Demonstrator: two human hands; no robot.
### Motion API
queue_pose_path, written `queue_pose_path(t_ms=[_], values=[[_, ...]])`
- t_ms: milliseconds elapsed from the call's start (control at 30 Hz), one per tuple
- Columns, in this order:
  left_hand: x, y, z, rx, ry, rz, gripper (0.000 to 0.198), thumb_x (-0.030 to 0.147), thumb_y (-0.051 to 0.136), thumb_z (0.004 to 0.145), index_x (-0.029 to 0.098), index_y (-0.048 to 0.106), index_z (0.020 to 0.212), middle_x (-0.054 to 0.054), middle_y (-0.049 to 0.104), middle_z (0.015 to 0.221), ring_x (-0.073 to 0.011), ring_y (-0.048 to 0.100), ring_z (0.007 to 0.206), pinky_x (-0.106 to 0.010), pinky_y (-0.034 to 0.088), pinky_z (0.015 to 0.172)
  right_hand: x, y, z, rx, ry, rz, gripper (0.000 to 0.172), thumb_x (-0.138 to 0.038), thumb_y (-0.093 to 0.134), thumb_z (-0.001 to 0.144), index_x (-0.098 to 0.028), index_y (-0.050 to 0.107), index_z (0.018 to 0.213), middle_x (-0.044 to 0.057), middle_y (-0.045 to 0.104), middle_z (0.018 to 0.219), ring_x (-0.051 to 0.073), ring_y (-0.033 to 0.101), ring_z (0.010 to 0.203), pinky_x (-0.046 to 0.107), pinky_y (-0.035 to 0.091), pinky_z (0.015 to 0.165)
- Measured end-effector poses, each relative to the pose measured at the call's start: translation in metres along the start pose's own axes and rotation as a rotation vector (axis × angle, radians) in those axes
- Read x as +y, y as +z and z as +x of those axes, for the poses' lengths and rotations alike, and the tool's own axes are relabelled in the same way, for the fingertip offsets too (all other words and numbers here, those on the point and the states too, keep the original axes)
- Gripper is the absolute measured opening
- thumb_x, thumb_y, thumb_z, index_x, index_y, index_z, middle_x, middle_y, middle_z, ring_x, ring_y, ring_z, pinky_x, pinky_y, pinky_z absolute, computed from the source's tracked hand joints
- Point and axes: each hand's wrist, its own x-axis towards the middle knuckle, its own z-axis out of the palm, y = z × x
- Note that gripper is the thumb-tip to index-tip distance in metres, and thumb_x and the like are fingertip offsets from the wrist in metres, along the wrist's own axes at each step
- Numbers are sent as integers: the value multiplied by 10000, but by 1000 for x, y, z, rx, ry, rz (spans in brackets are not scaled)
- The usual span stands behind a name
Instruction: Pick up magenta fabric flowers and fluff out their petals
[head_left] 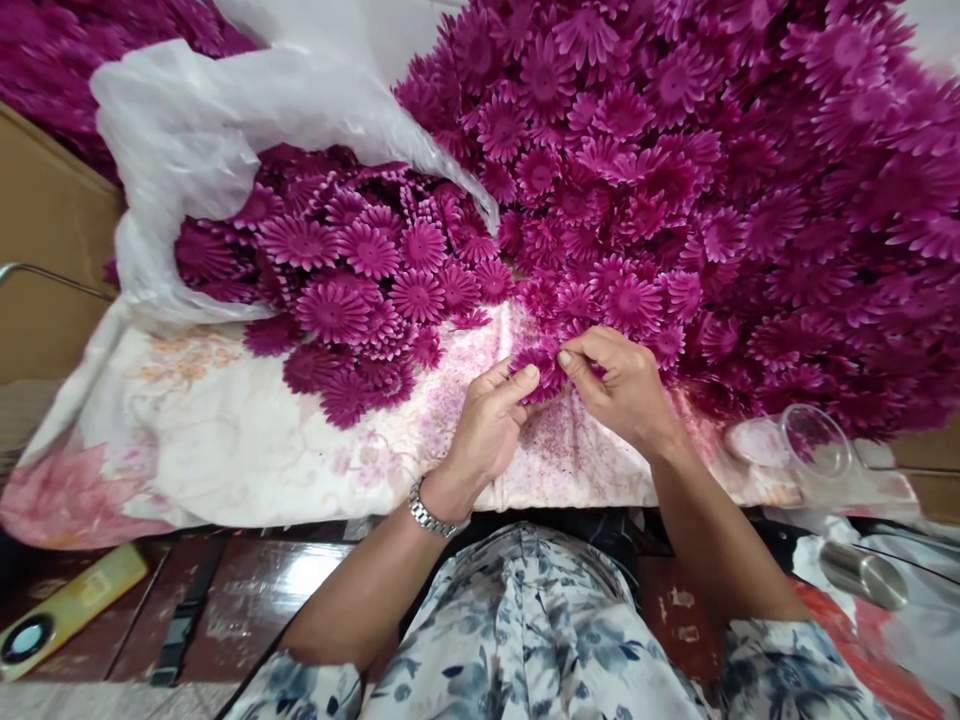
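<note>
My left hand point(491, 415) holds a magenta artificial flower head point(541, 372) between thumb and fingers, above the flower-print cloth point(225, 440). My right hand point(619, 385) pinches at the right edge of the same flower head, thumb and forefinger together. Whether a petal or some smaller part is between those fingertips cannot be made out. Left of my hands, loose flower heads point(334, 310) spill from a white plastic bag point(180, 130). Behind and to the right rises a large heap of magenta flowers point(645, 200).
A clear plastic cup point(816, 442) lies at the cloth's right end. Cardboard point(52, 210) stands at the left. Below the table edge are a yellow device point(71, 610) and a black strap buckle point(180, 625); a metal cylinder point(862, 575) lies at the lower right.
</note>
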Motion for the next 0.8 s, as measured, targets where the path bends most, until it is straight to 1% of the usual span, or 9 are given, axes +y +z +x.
queue_pose_path(t_ms=[133,267,333,433,500,667,800], values=[[-4,-3,0,62,27,66,159,198,738,657,140,696,798,-6,682,746,-87,604,671,-215,489,674,2,3,-3,8,-34,0,183,-200,498,869,-157,624,744,25,593,658,128,540,635,257,419,612],[-2,-4,-1,71,45,89,103,212,733,654,136,677,698,16,623,646,-64,540,586,-189,433,576,2,4,-5,6,-22,8,179,-205,502,870,-162,624,746,19,583,651,124,528,619,257,416,601],[-1,-3,-2,75,34,70,114,222,726,656,135,654,643,29,580,598,-56,504,552,-184,399,536,2,4,-6,11,-21,8,177,-203,503,869,-163,626,748,16,575,643,122,523,613,254,412,593],[0,-3,-1,84,9,85,121,232,717,651,132,650,650,25,569,599,-62,491,554,-193,378,533,1,5,-7,13,-27,1,179,-202,504,870,-160,626,746,14,565,631,121,520,607,252,408,585],[-1,-2,-1,92,17,125,122,234,700,658,127,643,642,21,565,594,-62,475,548,-197,361,534,0,5,-7,11,-34,-1,181,-202,507,869,-158,623,737,13,562,626,121,520,605,252,408,587],[-1,-1,0,113,109,227,212,177,640,661,136,533,483,52,446,473,-47,357,477,-204,276,498,-1,4,-7,17,-62,-1,179,-187,509,859,-162,612,714,10,560,615,121,517,599,252,405,582],[-4,-4,1,145,153,267,204,184,637,670,146,546,492,60,430,462,-53,344,469,-216,267,499,-1,-2,-6,79,-53,-42,215,-187,499,853,-164,583,657,17,551,594,131,511,595,265,406,590]])
